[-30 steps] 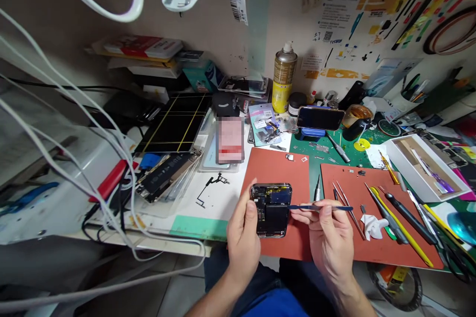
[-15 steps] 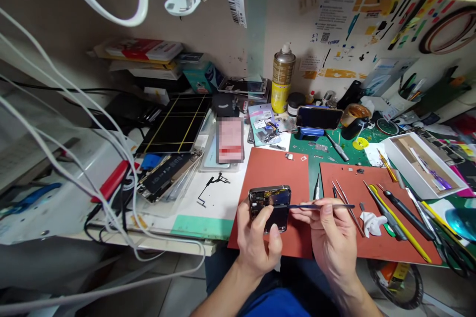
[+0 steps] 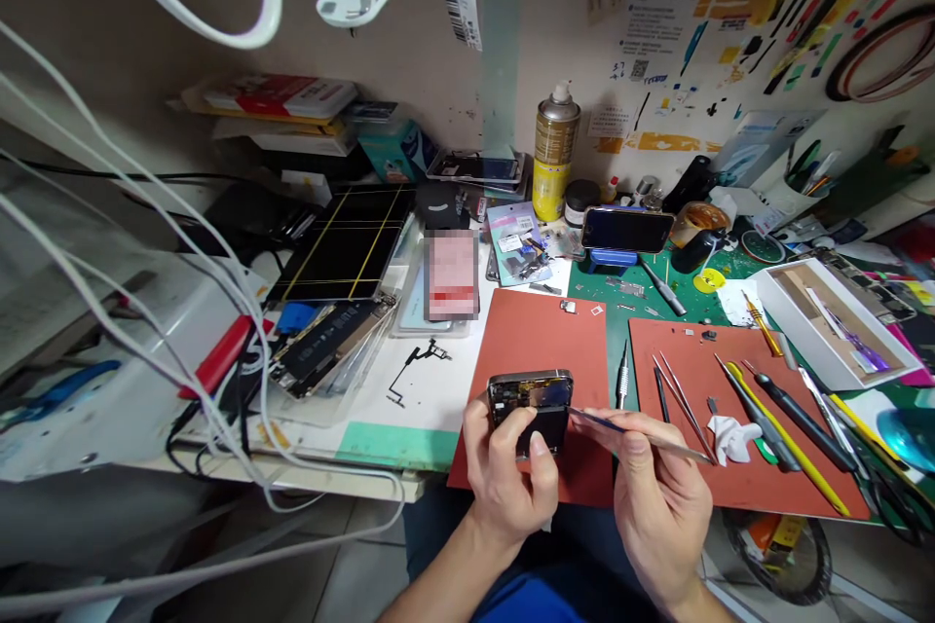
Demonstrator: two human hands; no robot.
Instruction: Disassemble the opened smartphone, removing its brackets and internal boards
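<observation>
My left hand (image 3: 511,467) grips an opened phone (image 3: 532,406) with its insides showing, tilted up over the left red mat (image 3: 544,341). Its fingers wrap over the phone's lower half. My right hand (image 3: 657,496) pinches a thin metal spudger (image 3: 643,436) like a pen. The tool's dark tip touches the phone's right edge. Both hands sit at the near edge of the bench.
Tweezers (image 3: 683,394), screwdrivers (image 3: 793,419) and a white wipe (image 3: 727,438) lie on the right red mat (image 3: 730,360). A spray can (image 3: 555,156), a propped phone (image 3: 628,231), a white box (image 3: 833,326) and phone parts (image 3: 328,341) crowd the bench. White cables (image 3: 146,243) hang left.
My left hand shifted from the phone's side to wrap over its lower half and tilted it up. The spudger swung from level to slanting down on the right.
</observation>
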